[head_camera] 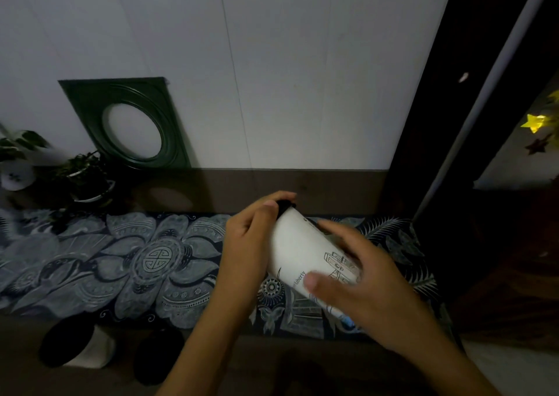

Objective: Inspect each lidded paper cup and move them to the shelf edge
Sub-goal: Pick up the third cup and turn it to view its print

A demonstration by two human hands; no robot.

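A white paper cup (298,252) with a black lid (284,204) is held tilted above the patterned cloth (145,259). The left hand (252,244) is wrapped around its lidded end, the right hand (360,280) around its base. What seem to be two more lidded cups (75,345) lie dimly at the near edge.

White paper cup (298,250) with black lid (286,205) and line drawing; blue-grey floral cloth (136,262); dark green frame (90,105)

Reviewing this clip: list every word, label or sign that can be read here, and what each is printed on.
"Liberty": printed on the side of the white paper cup, held tilted between the left hand and right hand.
Small print beside the cup's line drawing: too small to read.
The patterned cloth bears an ornamental emblem, no readable words.
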